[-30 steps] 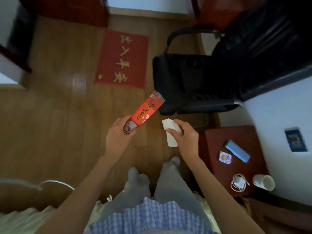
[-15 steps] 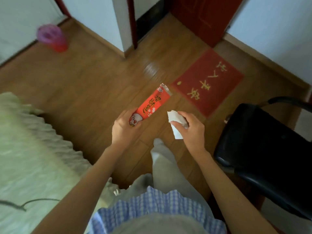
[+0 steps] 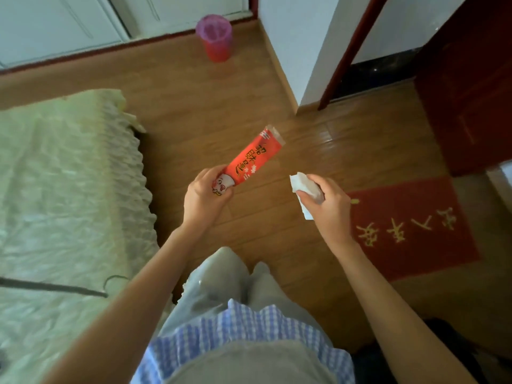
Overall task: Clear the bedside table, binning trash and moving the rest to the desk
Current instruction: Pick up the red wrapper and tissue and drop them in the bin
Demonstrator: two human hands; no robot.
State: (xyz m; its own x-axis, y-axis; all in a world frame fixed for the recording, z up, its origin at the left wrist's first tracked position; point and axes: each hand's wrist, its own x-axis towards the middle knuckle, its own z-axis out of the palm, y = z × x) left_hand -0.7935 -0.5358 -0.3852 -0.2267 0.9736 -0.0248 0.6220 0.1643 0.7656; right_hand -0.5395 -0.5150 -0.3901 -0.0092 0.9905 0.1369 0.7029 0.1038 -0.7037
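Observation:
My left hand [image 3: 203,196] grips the lower end of a long red snack wrapper [image 3: 253,160] with yellow characters and a cartoon face; the wrapper points up and right over the wooden floor. To its right, my right hand [image 3: 327,200] is closed around a crumpled white tissue [image 3: 303,187], part of which hangs below the fingers. A small red bin with a purple liner [image 3: 214,40] stands on the floor at the far wall, well beyond both hands. The bedside table and the desk are out of view.
A bed with a pale green cover [image 3: 63,195] fills the left side, a dark cable lying across it. A red doormat [image 3: 407,225] lies on the floor at right. A white wall corner [image 3: 293,54] and a dark red door [image 3: 471,79] stand ahead right.
The view has swung left, away from the bedside table and black chair, toward the bed and the bin. Both hands keep the same hold on the wrapper and the tissue.

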